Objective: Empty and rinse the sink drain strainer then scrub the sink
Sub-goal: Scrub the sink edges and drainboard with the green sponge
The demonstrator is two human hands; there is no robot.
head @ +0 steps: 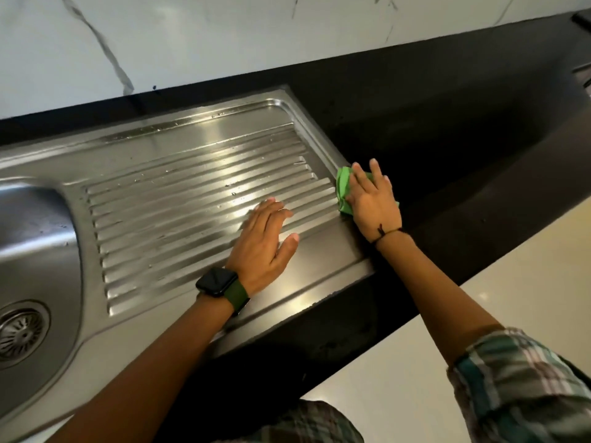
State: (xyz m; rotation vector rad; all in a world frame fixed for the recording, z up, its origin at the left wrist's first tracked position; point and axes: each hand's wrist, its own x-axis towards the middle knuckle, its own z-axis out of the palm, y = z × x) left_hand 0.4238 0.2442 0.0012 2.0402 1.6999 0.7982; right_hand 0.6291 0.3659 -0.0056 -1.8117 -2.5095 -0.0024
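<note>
So the right hand (pixel 372 203) is flat on a bunched-up green cloth (pixel 342 187), fingers straight and spread, pressing it down right at the far right edge of the stainless steel drainboard (pixel 198 174) where the steel meets the black counter (pixel 447 129). No real grip on the cloth, just an open palm on top of it; bits of green poke out past the fingers on the left side and a little behind the hand. There's a thin dark thread bracelet (pixel 385 232) on that wrist and a rolled-up plaid sleeve (pixel 524 385) further down the arm.

The left hand (pixel 263 241) lies flat on the ridged part of the drainboard, fingers straight and together, thumb out to the side, holding nothing. It has a black smartwatch (pixel 217 282) with a dark green strap on the wrist. The two hands are near each other but not touching.

The drainboard has scattered water droplets along the ridges and up near the back rim. Over on the left is the sink basin (pixel 38 225), also with a few drops, and the drain strainer (pixel 20 330) is sitting in the drain hole at the bottom left, partly cut off by the frame edge. Behind it all there's a white marble-look backsplash (pixel 224 36) with grey veins.
</note>
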